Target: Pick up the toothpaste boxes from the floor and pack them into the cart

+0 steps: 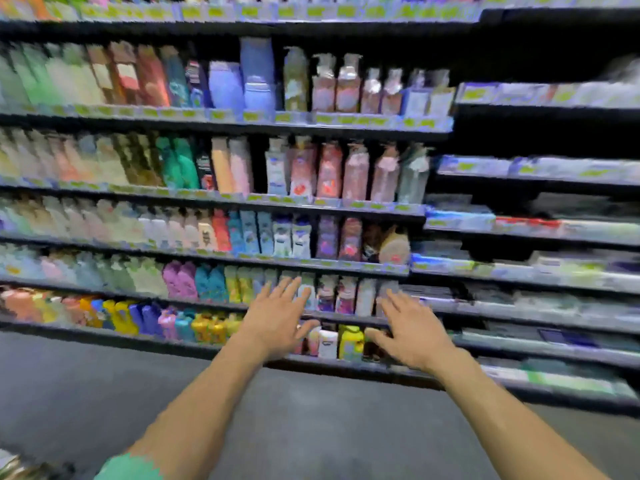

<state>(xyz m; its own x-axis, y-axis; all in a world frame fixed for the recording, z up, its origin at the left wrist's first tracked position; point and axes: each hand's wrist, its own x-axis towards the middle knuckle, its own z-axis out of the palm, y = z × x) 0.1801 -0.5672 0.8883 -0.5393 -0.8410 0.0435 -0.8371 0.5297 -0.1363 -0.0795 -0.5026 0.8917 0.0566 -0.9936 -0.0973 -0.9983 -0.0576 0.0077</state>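
Note:
My left hand [277, 318] and my right hand [412, 332] are both stretched out in front of me at mid-height, fingers spread and straight, holding nothing. They hover in the air before the lower store shelves. Long flat boxes [526, 225] that may be toothpaste lie on the shelves at the right, too blurred to identify. No toothpaste box on the floor and no cart is in view. The whole frame is motion-blurred.
Dark store shelves [242, 124] filled with coloured bottles and pump dispensers run across the view. The grey floor [294, 417] stretches between me and the lowest shelf. A blurred object [14, 467] shows at the bottom left corner.

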